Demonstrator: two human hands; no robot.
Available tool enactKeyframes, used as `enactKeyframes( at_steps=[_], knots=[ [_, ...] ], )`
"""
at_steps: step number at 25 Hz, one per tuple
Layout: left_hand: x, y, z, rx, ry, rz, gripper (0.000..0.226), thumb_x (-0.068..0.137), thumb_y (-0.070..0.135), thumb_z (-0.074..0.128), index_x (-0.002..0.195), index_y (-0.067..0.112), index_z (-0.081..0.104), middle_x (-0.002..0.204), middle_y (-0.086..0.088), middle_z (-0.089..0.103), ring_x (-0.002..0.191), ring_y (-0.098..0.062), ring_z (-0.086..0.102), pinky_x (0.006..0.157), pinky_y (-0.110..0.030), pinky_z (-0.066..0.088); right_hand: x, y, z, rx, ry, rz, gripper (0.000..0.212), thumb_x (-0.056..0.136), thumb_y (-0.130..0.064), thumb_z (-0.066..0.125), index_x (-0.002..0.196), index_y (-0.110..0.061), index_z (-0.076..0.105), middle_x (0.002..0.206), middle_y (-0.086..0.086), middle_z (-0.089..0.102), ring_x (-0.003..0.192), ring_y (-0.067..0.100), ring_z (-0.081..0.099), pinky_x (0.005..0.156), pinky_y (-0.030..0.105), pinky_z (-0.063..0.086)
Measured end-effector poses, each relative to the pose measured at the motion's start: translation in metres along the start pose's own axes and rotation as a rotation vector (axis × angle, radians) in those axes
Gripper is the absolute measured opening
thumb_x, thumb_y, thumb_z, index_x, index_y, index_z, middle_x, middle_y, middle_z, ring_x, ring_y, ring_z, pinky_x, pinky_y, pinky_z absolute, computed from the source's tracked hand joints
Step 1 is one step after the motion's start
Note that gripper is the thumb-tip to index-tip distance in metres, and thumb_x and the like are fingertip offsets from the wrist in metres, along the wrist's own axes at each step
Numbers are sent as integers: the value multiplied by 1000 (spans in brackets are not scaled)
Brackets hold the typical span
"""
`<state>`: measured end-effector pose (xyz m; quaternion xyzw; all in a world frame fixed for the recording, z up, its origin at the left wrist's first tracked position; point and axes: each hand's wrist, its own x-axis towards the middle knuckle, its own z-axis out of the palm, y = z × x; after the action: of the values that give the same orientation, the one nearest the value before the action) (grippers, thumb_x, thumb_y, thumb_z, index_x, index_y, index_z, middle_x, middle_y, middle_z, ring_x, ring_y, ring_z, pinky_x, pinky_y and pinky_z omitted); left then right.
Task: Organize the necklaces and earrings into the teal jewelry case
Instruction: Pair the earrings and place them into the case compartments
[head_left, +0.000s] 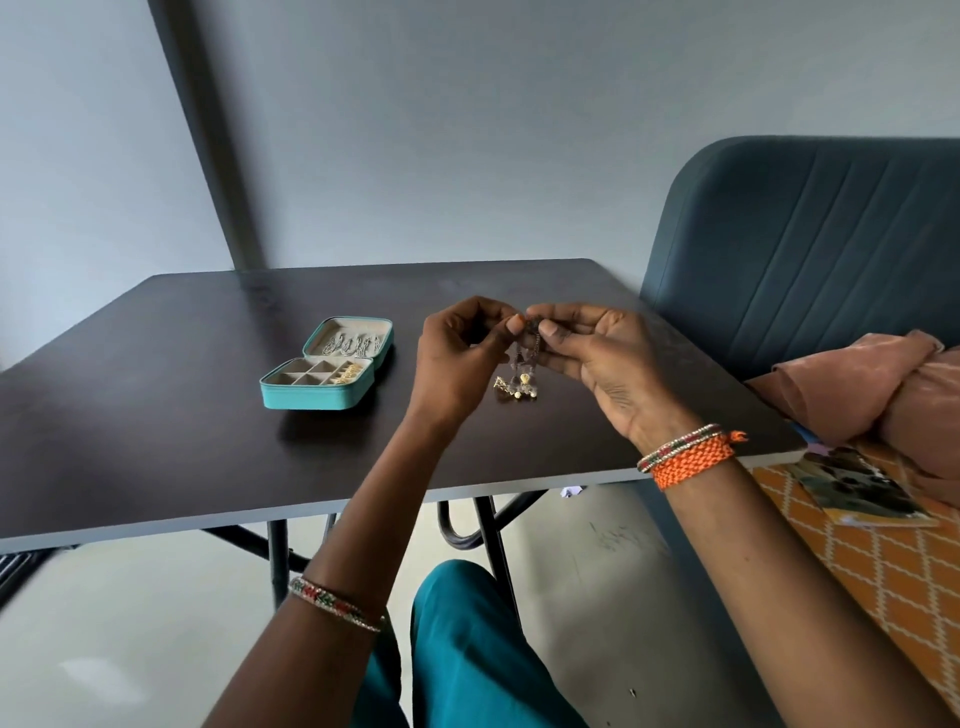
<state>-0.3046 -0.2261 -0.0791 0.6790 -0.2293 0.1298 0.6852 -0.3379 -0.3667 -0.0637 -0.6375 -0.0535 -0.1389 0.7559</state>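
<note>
Both hands were raised above the dark table (156, 364), meeting at about its centre. The left hand (457, 358) and right hand (597, 358) each pinched the upper end of a necklace (522, 364) between thumb and fingertips, the fingertips of the two hands nearly touching. The chain hung down between the palms; its gold pendants dangled at the lower end, close above the table top. Whether they touched the surface could not be determined.

The teal jewelry case (317, 397) lay open on the table at roughly nine o'clock from the hands, well apart from them. Its lid held silver-toned pieces; the divided tray held gold pieces in its right-hand compartments.

A blue upholstered seat (810, 249) stood at three o'clock, bearing pink cloth (883, 384).
</note>
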Motion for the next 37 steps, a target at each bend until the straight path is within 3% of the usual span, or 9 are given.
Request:
enactKeyframes(
  at_steps=[8, 10, 13, 17, 20, 23, 27, 32, 37],
  knots=[
    [-17, 8, -3, 97, -33, -54, 5, 87, 16, 67, 82, 14, 67, 76, -5, 71, 70, -14, 65, 63, -25, 52, -12, 5, -4, -94, 7, 39, 15, 89, 2, 57, 92, -8, 69, 86, 8, 72, 73, 15, 70, 71, 26, 58],
    [-18, 7, 0, 214, -41, -13, 8, 85, 18, 69, 82, 11, 68, 73, -7, 72, 62, -14, 64, 53, -18, 47, -16, 7, -6, -115, 17, 39, 15, 90, 1, 56, 91, -8, 69, 86, 8, 72, 74, 15, 69, 73, 26, 58],
    [-17, 5, 3, 390, -88, 59, 10, 82, 23, 72, 82, 13, 69, 73, -1, 72, 65, -12, 66, 59, -22, 51, -22, 9, -11, -144, 37, 23, 14, 90, 0, 57, 91, -8, 68, 82, 6, 71, 72, 12, 68, 73, 24, 57],
    [-20, -1, 10, 119, -108, -72, 9, 82, 15, 72, 83, 6, 69, 74, -13, 71, 65, -19, 64, 65, -33, 54, -29, 9, -17, -132, 43, 22, 11, 88, -2, 60, 93, -7, 68, 84, 6, 72, 71, 9, 69, 65, 20, 55],
    [-29, -9, 22, -11, -79, -162, 5, 84, 12, 69, 83, 7, 70, 74, -11, 71, 66, -15, 66, 65, -26, 55, -35, 10, -29, -155, 63, 42, 14, 87, -4, 63, 99, -4, 69, 94, 11, 72, 79, 15, 70, 69, 24, 57],
    [-38, -16, 36, -95, -74, -238, 5, 86, 8, 66, 83, 9, 70, 74, -11, 70, 68, -17, 66, 71, -28, 58, -41, 13, -44, -140, 84, 72, 15, 86, 0, 62, 98, -3, 69, 89, 8, 72, 75, 12, 71, 69, 21, 57],
    [-51, -22, 58, -201, -90, -315, 9, 87, 1, 62, 91, 1, 70, 72, -5, 70, 64, -8, 67, 66, -19, 56, -47, 18, -67, -154, 73, 117, 18, 88, 4, 57, 98, -7, 69, 84, 2, 74, 78, 11, 71, 71, 22, 57],
    [-55, -26, 80, -208, -73, -339, 6, 86, 4, 65, 84, 7, 71, 71, -6, 70, 64, -11, 67, 67, -23, 56, -48, 18, -96, -150, 47, 171, 19, 89, 1, 57, 99, -8, 70, 94, 9, 72, 87, 17, 71, 74, 25, 57],
    [-32, -43, 97, 3, -38, -424, 13, 84, 7, 69, 72, 12, 69, 67, -8, 68, 59, -14, 66, 63, -28, 57, -20, 34, -109, -290, 50, 247, 14, 86, 0, 63, 97, -4, 69, 82, 5, 72, 73, 10, 71, 65, 21, 57]
  ],
)
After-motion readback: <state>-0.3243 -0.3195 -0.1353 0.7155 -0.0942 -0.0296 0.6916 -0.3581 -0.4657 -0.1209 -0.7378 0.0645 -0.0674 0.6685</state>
